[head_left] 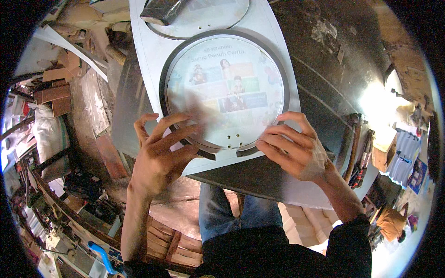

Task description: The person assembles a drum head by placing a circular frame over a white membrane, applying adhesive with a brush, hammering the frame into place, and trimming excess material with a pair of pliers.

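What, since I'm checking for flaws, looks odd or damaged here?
The dark ring around the round panel: its ends leave a gap at the near edge, perhaps intended. The dark work surface also shows pale, scuffed-looking patches, upper right.

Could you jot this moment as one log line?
left hand: at dark split ring, lower left; right hand: at ring, lower right; round panel: inside ring; white sheet: beneath

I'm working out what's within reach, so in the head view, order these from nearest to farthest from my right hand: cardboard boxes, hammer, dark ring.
From your right hand:
1. Dark ring: right at the fingers, around the printed disc.
2. Hammer: to the right of the hand.
3. Cardboard boxes: at far left.
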`<state>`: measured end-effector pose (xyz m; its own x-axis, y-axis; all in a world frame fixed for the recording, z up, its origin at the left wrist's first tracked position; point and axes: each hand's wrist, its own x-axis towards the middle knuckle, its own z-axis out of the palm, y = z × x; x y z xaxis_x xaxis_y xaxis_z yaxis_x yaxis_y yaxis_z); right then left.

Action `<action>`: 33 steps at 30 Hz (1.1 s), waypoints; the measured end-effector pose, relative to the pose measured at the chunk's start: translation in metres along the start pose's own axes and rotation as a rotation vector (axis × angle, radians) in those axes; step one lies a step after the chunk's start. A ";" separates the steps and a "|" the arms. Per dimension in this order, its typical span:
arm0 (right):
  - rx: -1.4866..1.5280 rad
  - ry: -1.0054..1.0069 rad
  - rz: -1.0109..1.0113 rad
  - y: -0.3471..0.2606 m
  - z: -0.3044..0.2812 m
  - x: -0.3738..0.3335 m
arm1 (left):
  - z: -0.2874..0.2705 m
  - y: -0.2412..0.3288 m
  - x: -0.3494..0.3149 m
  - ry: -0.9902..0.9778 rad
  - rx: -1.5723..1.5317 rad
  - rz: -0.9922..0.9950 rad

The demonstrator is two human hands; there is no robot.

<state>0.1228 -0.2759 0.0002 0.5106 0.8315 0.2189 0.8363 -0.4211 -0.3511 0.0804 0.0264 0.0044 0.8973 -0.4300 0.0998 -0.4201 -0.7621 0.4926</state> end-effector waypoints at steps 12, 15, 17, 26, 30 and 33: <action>-0.017 -0.052 -0.099 0.004 -0.005 -0.003 | -0.004 0.019 0.072 -0.115 0.057 0.129; -0.011 -0.155 -0.071 0.004 -0.008 0.000 | -0.003 0.018 0.070 -0.010 0.061 0.112; 0.017 -0.097 0.011 0.002 -0.015 0.001 | -0.029 0.023 0.060 0.099 -0.002 -0.080; 0.242 -0.059 0.325 -0.010 -0.021 0.065 | 0.006 0.011 -0.020 0.755 -0.637 -0.748; 0.216 -0.165 0.275 -0.002 -0.004 0.100 | 0.030 -0.002 -0.017 0.805 -0.373 -0.792; 0.157 -0.272 0.235 0.007 0.000 0.111 | 0.042 -0.017 -0.015 0.768 -0.097 -0.697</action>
<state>0.1853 -0.1869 0.0214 0.5954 0.7935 -0.1261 0.6515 -0.5687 -0.5022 0.0685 0.0252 -0.0418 0.7959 0.5405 0.2728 0.2071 -0.6665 0.7162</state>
